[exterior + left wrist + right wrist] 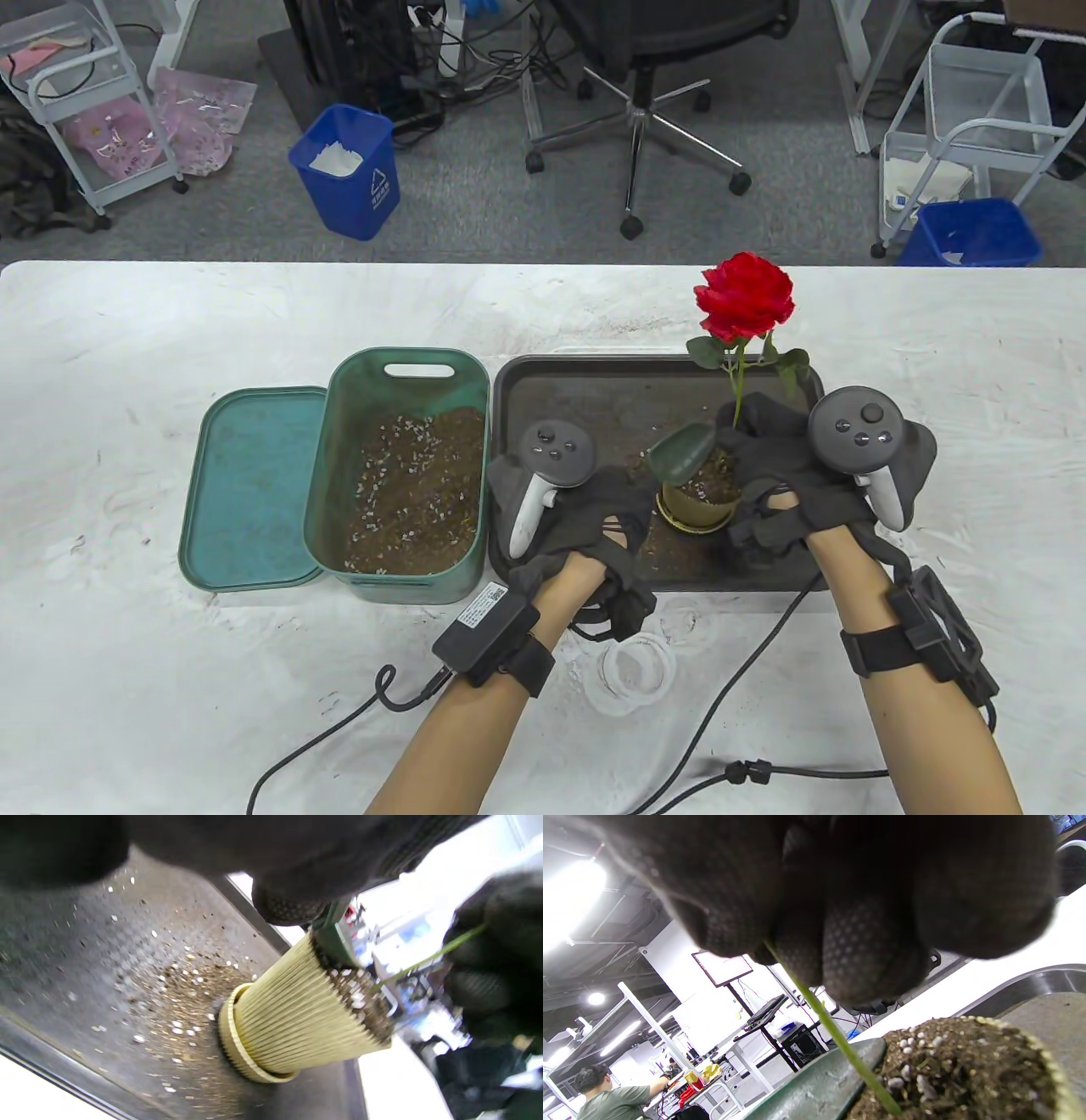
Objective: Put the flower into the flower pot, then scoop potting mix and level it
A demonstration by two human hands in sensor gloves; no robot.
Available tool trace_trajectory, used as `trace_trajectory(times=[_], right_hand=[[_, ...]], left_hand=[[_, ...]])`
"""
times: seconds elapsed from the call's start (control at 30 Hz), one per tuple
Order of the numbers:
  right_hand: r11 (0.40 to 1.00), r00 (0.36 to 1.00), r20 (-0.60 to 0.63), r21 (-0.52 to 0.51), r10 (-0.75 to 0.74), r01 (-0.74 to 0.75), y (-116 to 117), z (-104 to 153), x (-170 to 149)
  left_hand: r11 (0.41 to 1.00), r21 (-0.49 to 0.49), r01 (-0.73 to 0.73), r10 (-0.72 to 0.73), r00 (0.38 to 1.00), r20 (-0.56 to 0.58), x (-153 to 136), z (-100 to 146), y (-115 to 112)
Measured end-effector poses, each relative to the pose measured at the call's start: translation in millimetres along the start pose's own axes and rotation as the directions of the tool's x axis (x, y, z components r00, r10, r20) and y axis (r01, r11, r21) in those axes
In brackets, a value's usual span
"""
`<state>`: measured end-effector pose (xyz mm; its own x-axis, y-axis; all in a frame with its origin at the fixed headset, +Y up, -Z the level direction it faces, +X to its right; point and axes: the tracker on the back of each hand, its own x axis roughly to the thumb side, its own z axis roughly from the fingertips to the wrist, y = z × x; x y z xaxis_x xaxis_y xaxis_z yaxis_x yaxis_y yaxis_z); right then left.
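The red flower (747, 297) stands upright with its green stem (737, 392) in the ribbed yellow flower pot (697, 503), which is heaped with potting mix. My right hand (758, 443) pinches the stem just above the soil; the stem (835, 1035) shows below my fingertips (865, 955). My left hand (612, 519) grips a green scoop (684, 450) whose blade rests at the pot's left rim. The left wrist view has the pot (292, 1018), the scoop (335, 938) and the stem (428, 961). The scoop blade (818, 1086) lies against the soil (967, 1065).
The pot stands on a dark tray (585, 390) sprinkled with spilled mix (178, 1001). Left of it is a green bin (339, 475) of potting mix, with its teal lid (250, 484) beside it. A white coiled ring (632, 671) and cables lie near the table's front.
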<state>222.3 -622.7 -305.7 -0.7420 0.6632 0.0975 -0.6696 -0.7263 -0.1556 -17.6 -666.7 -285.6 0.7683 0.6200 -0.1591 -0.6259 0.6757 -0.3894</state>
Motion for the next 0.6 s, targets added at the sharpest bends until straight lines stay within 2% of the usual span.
trace_trajectory(times=[0.03,0.07,0.17,0.23,0.3,0.37,0.43,0.5,0.6], right_hand=[[1.000,1.000,0.001,-0.001,0.000,0.000,0,0,0],[1.000,1.000,0.002,-0.006,-0.003,0.003,0,0,-1],[1.000,1.000,-0.001,-0.013,-0.016,0.016,-1,1,-3],[1.000,1.000,0.000,-0.008,-0.027,0.027,-2,2,-5],[1.000,1.000,0.004,-0.007,-0.022,0.022,-3,3,-5],[1.000,1.000,0.006,-0.006,-0.023,0.023,-4,5,-6],[1.000,1.000,0.005,-0.006,-0.028,0.028,-4,7,-7],[1.000,1.000,0.007,-0.005,-0.027,0.027,-5,8,-8],[0.999,0.999,0.002,-0.016,-0.040,0.040,-6,10,-12]], left_hand=[[0.998,-0.008,0.065,-0.065,0.998,0.004,7,1,0],[0.990,0.033,0.139,-0.139,0.990,0.013,14,3,0],[0.973,0.075,0.219,-0.223,0.974,0.050,22,7,-5],[0.976,0.134,0.170,-0.184,0.977,0.105,23,12,-1],[0.984,0.136,0.118,-0.137,0.981,0.141,25,9,7],[0.994,0.088,0.056,-0.068,0.988,0.139,28,3,10],[0.998,-0.017,0.058,-0.056,0.993,0.106,31,-7,7],[0.993,-0.042,0.108,-0.105,0.992,0.076,32,-13,5],[0.974,-0.150,0.167,-0.163,0.986,0.038,32,-19,1]])
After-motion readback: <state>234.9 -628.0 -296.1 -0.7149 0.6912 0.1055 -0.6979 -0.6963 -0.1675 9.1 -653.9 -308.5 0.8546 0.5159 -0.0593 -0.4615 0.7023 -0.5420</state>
